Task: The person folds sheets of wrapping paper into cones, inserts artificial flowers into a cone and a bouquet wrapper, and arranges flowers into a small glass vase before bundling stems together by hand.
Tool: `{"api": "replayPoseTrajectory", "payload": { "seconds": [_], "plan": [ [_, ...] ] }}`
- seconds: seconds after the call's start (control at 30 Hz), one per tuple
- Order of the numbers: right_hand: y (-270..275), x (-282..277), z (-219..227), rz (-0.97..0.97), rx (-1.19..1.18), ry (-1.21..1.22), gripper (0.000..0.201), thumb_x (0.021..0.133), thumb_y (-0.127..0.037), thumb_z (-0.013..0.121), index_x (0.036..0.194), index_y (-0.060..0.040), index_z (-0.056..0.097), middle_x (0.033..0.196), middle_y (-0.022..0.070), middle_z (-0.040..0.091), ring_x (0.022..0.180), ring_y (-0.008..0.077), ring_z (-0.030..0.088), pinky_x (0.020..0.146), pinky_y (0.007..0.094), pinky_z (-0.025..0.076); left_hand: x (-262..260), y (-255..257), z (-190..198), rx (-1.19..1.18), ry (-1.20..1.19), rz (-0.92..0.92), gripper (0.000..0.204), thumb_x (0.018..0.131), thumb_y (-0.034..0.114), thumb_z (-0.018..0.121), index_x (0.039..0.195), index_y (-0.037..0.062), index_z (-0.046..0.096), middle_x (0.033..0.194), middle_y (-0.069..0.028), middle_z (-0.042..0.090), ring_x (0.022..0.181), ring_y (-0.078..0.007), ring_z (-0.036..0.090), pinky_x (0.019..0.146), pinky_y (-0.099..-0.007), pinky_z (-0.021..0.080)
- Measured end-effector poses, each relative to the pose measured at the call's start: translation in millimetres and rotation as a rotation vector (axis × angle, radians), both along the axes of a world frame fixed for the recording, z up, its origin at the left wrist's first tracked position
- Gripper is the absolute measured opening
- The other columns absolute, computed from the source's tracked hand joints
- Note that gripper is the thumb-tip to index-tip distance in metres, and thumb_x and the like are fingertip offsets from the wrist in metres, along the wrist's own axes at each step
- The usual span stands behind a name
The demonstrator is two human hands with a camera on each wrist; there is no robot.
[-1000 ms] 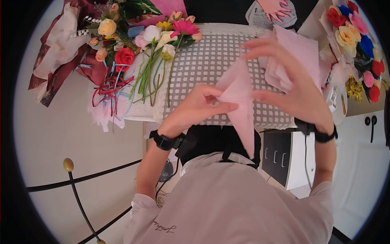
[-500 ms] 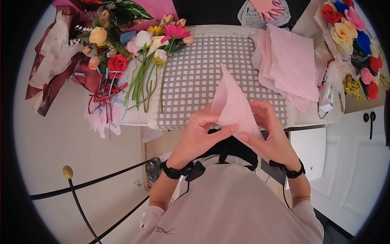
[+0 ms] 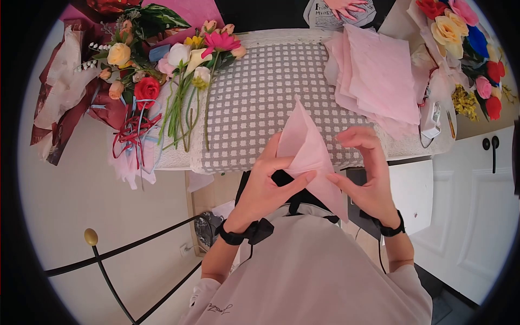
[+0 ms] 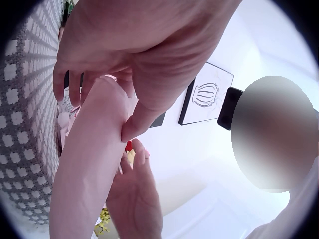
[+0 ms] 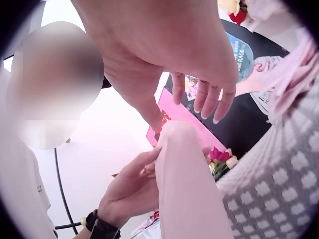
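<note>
A pink paper sheet (image 3: pixel 311 149), folded into a pointed cone-like shape with an open fold at its upper left, stands above the front edge of the table. My left hand (image 3: pixel 265 184) pinches its left side between thumb and fingers; in the left wrist view the paper (image 4: pixel 82 164) passes under the thumb. On the other side, my right hand (image 3: pixel 374 176) is spread, its thumb tip right at the paper's edge and its fingers raised off it. The right wrist view shows those fingers (image 5: pixel 202 99) hanging loosely past the paper's rounded end, holding nothing.
A stack of pink sheets (image 3: pixel 379 76) lies at the table's right. Cut-looking flowers with green stems (image 3: pixel 179 108) and a ribboned bouquet (image 3: pixel 146 89) are on the left, another bouquet (image 3: pixel 476 40) far right. Another person's hand (image 3: pixel 346 6) rests on a printed grey item beyond the checked cloth (image 3: pixel 254 92).
My right hand came down from above the paper, held its right side, then opened its fingers away. The left hand keeps its pinch, and the paper sits lower and nearer my body.
</note>
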State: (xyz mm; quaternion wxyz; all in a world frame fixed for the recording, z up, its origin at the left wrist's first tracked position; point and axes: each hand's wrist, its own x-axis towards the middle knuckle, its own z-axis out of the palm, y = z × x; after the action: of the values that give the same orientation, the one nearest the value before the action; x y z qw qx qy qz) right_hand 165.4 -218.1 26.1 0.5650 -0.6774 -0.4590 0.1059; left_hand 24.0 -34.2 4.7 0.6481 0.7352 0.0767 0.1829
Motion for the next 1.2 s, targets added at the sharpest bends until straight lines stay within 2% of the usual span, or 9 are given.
{"api": "replayPoseTrajectory", "payload": {
  "seconds": [0.03,0.13,0.17,0.23,0.43,0.63,0.77,1.13,1.2],
  "plan": [
    [0.7,1.1,8.4,-0.007,-0.009,-0.016,0.043,0.080,-0.002,0.086,0.116,-0.0051,0.062,0.121,0.0106,0.058,0.105,0.0189,0.059,0.089,0.0312,0.049,-0.4,0.2,2.5,0.031,0.016,-0.004,0.019,0.085,0.006,0.082,0.103,-0.0008,0.078,0.134,-0.0155,0.057,0.125,-0.0294,0.058,0.106,-0.0383,0.044],
    [-1.0,5.6,18.1,0.091,-0.101,-0.011,0.031,0.080,-0.002,0.087,0.102,-0.0055,0.066,0.107,0.0067,0.060,0.090,0.0157,0.056,0.078,0.0286,0.046,-0.1,2.0,8.3,0.111,-0.034,-0.065,0.019,0.085,0.006,0.082,0.102,-0.0005,0.077,0.132,-0.0152,0.058,0.123,-0.0288,0.058,0.105,-0.0384,0.045],
    [0.4,5.3,17.3,0.094,-0.100,-0.014,0.031,0.080,-0.002,0.087,0.102,-0.0055,0.066,0.107,0.0067,0.060,0.090,0.0157,0.056,0.078,0.0286,0.046,-0.2,0.6,10.2,0.112,-0.037,-0.062,0.019,0.085,0.006,0.082,0.102,-0.0005,0.077,0.132,-0.0152,0.058,0.123,-0.0288,0.058,0.105,-0.0384,0.045],
    [4.7,2.0,11.8,0.104,-0.076,0.103,0.023,0.080,-0.001,0.086,0.092,-0.0058,0.066,0.093,0.0023,0.059,0.079,0.0131,0.050,0.070,0.0276,0.041,-2.5,-3.1,12.6,0.068,-0.046,-0.083,0.020,0.086,0.005,0.083,0.104,0.0004,0.078,0.136,-0.0158,0.057,0.124,-0.0268,0.057,0.105,-0.0374,0.044],
    [4.2,-1.8,-1.6,0.126,-0.036,0.300,0.018,0.084,0.000,0.083,0.091,-0.0064,0.067,0.089,-0.0010,0.060,0.077,0.0093,0.049,0.068,0.0252,0.039,-4.2,-2.0,11.2,0.018,-0.035,-0.139,0.019,0.087,0.002,0.080,0.105,-0.0020,0.076,0.136,-0.0151,0.057,0.122,-0.0261,0.057,0.102,-0.0370,0.045],
    [-0.7,-2.1,0.1,0.098,-0.037,0.304,0.017,0.085,-0.001,0.083,0.090,-0.0076,0.069,0.086,-0.0028,0.058,0.073,0.0071,0.048,0.065,0.0241,0.039,-1.8,-8.5,1.5,-0.009,-0.014,-0.110,0.022,0.086,0.004,0.080,0.106,-0.0027,0.076,0.130,-0.0147,0.059,0.115,-0.0273,0.062,0.096,-0.0358,0.050],
    [-4.4,-0.3,-1.8,0.108,-0.030,0.339,0.016,0.085,-0.003,0.083,0.089,-0.0078,0.069,0.083,-0.0031,0.056,0.072,0.0071,0.048,0.064,0.0245,0.039,0.5,-15.0,5.6,-0.157,0.025,-0.129,0.023,0.088,-0.001,0.078,0.111,-0.0016,0.079,0.131,-0.0120,0.057,0.120,-0.0219,0.061,0.099,-0.0337,0.050],
    [-5.5,-2.4,-8.9,0.106,-0.026,0.361,0.016,0.086,-0.006,0.083,0.090,-0.0070,0.068,0.081,-0.0023,0.056,0.071,0.0076,0.049,0.064,0.0253,0.040,-0.5,-21.4,-0.8,-0.234,0.042,-0.083,0.022,0.090,-0.003,0.077,0.112,-0.0016,0.078,0.132,-0.0106,0.057,0.123,-0.0215,0.060,0.100,-0.0336,0.050],
    [-4.8,-2.3,-6.0,0.111,-0.048,0.344,0.017,0.086,0.003,0.081,0.091,-0.0055,0.068,0.089,-0.0015,0.058,0.073,0.0068,0.048,0.066,0.0225,0.040,-1.7,-21.3,-3.2,-0.248,0.057,-0.072,0.022,0.091,-0.003,0.077,0.112,-0.0018,0.078,0.133,-0.0108,0.057,0.124,-0.0218,0.059,0.100,-0.0337,0.050]
  ]
}}
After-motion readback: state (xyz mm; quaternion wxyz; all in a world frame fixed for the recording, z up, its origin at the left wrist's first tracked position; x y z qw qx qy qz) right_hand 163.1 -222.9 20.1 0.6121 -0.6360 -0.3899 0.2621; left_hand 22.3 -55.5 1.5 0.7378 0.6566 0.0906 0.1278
